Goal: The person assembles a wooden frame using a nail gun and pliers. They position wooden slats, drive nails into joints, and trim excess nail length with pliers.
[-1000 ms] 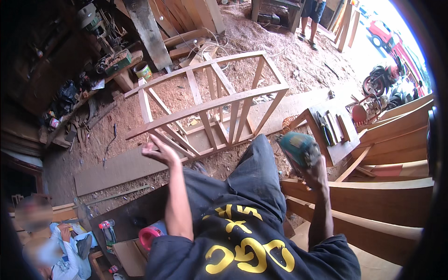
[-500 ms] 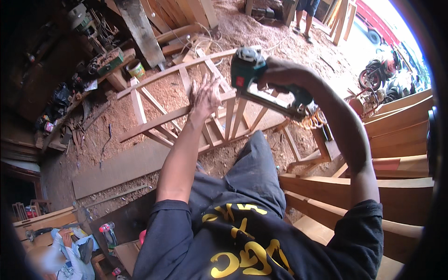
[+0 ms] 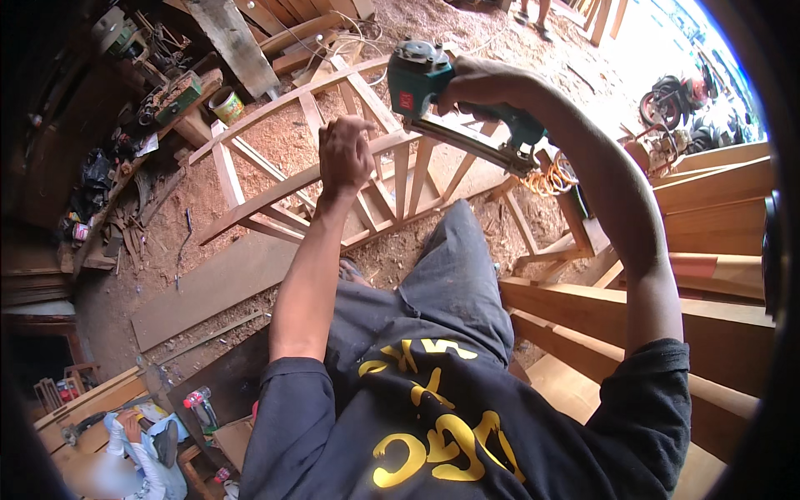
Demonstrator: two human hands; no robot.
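My right hand is wrapped round the handle of a green and black pneumatic nail gun. The gun's nose comes down at the middle rail of a slatted wooden frame; whether it touches cannot be made out. An orange coiled air hose hangs at the gun's rear. Left of the gun, my left hand is closed over the same rail with fingers curled. What those fingers hold, if anything, is hidden. Short slats join the rail to the frame's long outer pieces.
Sawdust covers the floor round a flat board. Large timber beams stand close on my right. A cluttered bench and a bucket are at the far left. Another person sits at the lower left; legs show at the back.
The nail gun has shifted slightly left and farther away in the picture, as has the whole frame. My left hand has gone from spread fingers to curled ones.
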